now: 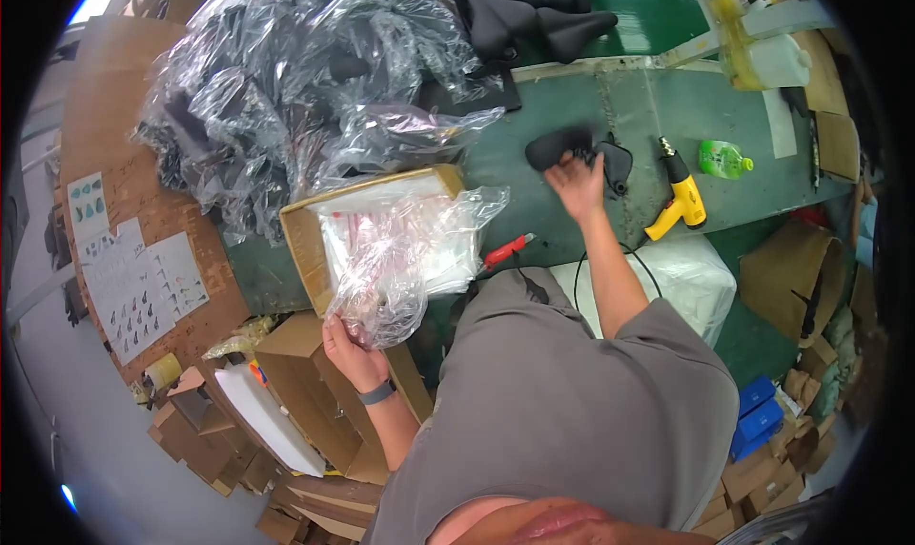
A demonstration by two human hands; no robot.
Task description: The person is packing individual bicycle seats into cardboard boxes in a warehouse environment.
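Observation:
My left hand (pixel 353 356) pinches the near end of a clear plastic bag (pixel 386 302), crumpled and lifted over an open carton. That carton (pixel 307 249) holds a stack of flat clear bags with red marks. On the green bench, my right hand (pixel 578 188) grips a black bicycle saddle (pixel 557 148), slightly blurred, with its underside parts partly hidden by my fingers. Just right of the fingers is a dark rounded piece (pixel 617 165); whether it belongs to the same saddle I cannot tell. A red-handled cutter (pixel 508 250) lies between my hands.
A yellow heat gun (pixel 681 202) and a green bottle (pixel 722 160) stand to the right. Plastic-wrapped saddles (pixel 276 87) pile up at the back left; bare black saddles (pixel 534 20) lie at the far edge. Cardboard boxes (pixel 310 383) crowd the lower left. White wrapping (pixel 686 283) lies near my right forearm.

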